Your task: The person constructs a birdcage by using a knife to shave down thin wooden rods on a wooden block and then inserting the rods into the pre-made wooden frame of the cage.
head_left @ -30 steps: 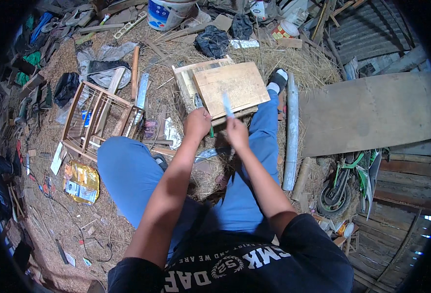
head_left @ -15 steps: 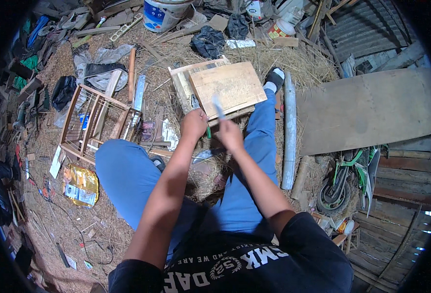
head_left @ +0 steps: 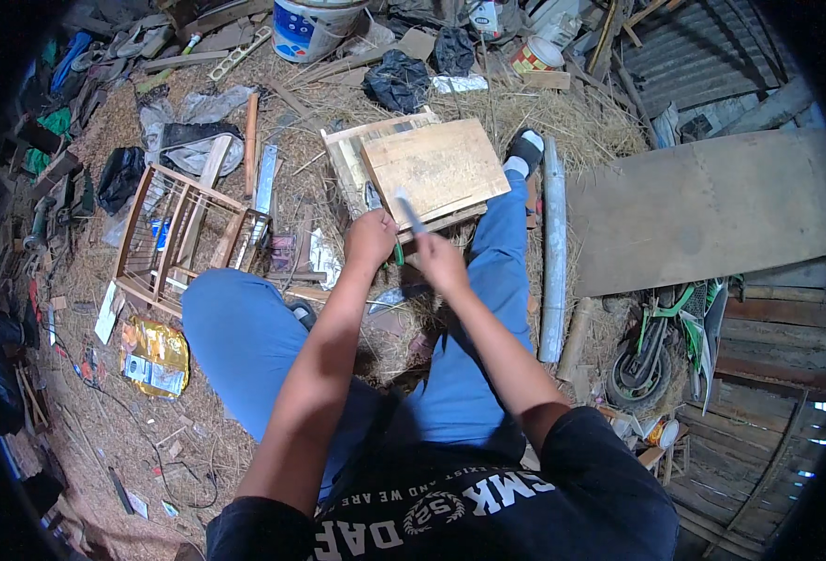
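Observation:
A light rectangular board (head_left: 441,168) lies on a rougher slatted wooden stack (head_left: 340,154) between my legs. My left hand (head_left: 371,238) is closed on a green-handled metal tool (head_left: 397,254) at the board's lower left corner. My right hand (head_left: 436,257) grips a flat, pale-bladed tool (head_left: 409,211), its blade angled up and left over the board, close to my left hand. The exact kind of either tool is too small to tell.
A wooden barred cage (head_left: 146,234) lies left, near a gold bag (head_left: 156,360). At right are a grey pole (head_left: 553,262), a large panel (head_left: 694,215) and a green motorbike (head_left: 656,346). A bucket (head_left: 310,28) and black bags (head_left: 396,79) lie beyond amid straw and scraps.
The blade in my right hand has swung leftward across the board toward my left hand, and my right hand sits slightly lower. My left hand stays at the corner. The view has shifted slightly.

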A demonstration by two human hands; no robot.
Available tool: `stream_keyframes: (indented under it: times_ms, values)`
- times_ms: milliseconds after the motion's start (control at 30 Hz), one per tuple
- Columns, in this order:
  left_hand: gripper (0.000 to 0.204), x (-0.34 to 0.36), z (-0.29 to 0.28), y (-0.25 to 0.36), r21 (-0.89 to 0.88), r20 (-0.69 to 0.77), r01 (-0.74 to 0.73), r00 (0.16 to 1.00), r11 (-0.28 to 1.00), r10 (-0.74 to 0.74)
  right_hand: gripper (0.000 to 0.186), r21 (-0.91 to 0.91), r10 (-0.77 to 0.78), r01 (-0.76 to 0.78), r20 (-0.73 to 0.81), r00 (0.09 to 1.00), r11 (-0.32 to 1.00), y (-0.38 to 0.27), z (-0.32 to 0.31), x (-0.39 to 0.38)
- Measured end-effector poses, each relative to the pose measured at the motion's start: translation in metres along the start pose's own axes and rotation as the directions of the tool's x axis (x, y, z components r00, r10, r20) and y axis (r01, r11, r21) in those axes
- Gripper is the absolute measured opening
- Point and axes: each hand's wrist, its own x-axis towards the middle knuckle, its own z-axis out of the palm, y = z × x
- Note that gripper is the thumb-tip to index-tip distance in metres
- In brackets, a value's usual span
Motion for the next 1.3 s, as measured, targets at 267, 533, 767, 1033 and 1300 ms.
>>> stream_keyframes:
  times_ms: [267, 533, 767, 1033, 1300]
  values:
    - [0.014, -0.006, -0.006, 0.012, -0.001, 0.052, 0.035, 0.998, 0.999, -0.035, 0.047, -0.031, 0.062, -0.063, -0.031, 0.998, 0.998, 0.006, -0.011, 0.008]
    - [0.018, -0.014, -0.009, 0.024, 0.157, 0.008, -0.021, 1.000, 0.987, 0.020, 0.044, 0.015, -0.001, 0.003, -0.116, 0.993, 1.000, 0.014, -0.011, 0.014]
    - [0.020, -0.022, -0.013, 0.031, 0.260, -0.040, -0.057, 0.997, 0.964, 0.070, 0.045, -0.118, -0.066, 0.070, 0.041, 0.997, 0.991, -0.002, -0.009, 0.000]
    - [0.020, -0.024, -0.012, 0.033, 0.274, -0.038, -0.102, 0.992, 0.956, 0.116, 0.048, -0.131, -0.007, 0.013, 0.042, 0.999, 0.991, -0.006, -0.009, 0.000]
    - [0.022, -0.021, -0.011, 0.030, 0.303, -0.067, -0.089, 0.991, 0.949, 0.114, 0.049, -0.108, -0.022, 0.020, -0.019, 1.000, 0.994, 0.002, -0.006, 0.003]
